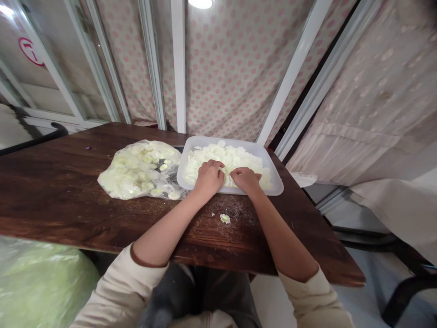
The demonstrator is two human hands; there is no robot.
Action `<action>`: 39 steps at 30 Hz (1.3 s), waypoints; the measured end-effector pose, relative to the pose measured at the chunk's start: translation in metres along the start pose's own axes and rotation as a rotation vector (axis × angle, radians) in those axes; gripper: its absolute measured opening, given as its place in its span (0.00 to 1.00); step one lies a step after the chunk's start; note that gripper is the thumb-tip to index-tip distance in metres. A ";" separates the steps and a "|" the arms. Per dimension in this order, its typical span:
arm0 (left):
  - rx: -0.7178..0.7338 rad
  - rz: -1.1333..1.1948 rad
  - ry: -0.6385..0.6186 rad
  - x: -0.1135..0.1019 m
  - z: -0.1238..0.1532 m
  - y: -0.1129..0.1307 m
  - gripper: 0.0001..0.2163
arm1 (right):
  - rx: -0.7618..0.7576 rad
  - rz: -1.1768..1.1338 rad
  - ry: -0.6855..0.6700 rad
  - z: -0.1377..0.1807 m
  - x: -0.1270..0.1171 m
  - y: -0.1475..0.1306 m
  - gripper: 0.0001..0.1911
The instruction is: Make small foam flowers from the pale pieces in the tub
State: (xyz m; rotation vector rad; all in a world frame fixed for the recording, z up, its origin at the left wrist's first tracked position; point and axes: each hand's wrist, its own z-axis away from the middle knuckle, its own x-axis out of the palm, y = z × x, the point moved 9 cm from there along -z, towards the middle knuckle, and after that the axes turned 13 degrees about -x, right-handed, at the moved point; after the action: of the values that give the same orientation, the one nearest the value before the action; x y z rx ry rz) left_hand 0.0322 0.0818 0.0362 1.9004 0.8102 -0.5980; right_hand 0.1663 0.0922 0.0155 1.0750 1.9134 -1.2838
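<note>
A dark wooden table (58,196) has a polka-dot curtain (225,77) hanging beyond it, a glass door (58,68) past its far left corner, a pale cloth (368,132) off its right side, and a bulging green plastic sack (41,282) below its near left edge.

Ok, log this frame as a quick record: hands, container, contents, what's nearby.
left hand: pressed into pale vegetable pieces
right hand: on the same pieces, near the tray's front edge
container: translucent plastic tray
contents: pale vegetable pieces, heaped
nearby: clear plastic bag of similar pieces, left of the tray
surface: dark wooden table
loose: one stray piece on the table
</note>
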 end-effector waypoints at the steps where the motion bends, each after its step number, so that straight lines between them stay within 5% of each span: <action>1: 0.000 0.006 -0.002 0.001 0.000 0.000 0.12 | -0.001 0.001 -0.025 0.000 0.003 0.001 0.11; 13: 0.003 0.028 -0.033 0.006 -0.002 -0.002 0.12 | -0.005 0.067 -0.145 0.001 0.015 0.007 0.09; 26: 0.029 0.054 0.009 -0.004 -0.001 0.003 0.09 | -0.113 -0.105 0.215 -0.003 -0.017 -0.002 0.13; 33: 0.065 0.089 -0.013 -0.001 -0.001 0.005 0.11 | -0.167 -0.162 0.160 -0.001 -0.017 -0.012 0.15; 39: 0.014 0.230 -0.038 0.000 -0.006 -0.001 0.12 | -0.368 -0.229 0.137 -0.002 -0.013 -0.026 0.13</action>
State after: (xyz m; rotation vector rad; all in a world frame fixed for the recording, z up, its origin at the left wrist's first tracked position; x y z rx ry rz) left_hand 0.0316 0.0874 0.0381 1.9552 0.5544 -0.4965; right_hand 0.1502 0.0849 0.0391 0.7884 2.3173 -0.9357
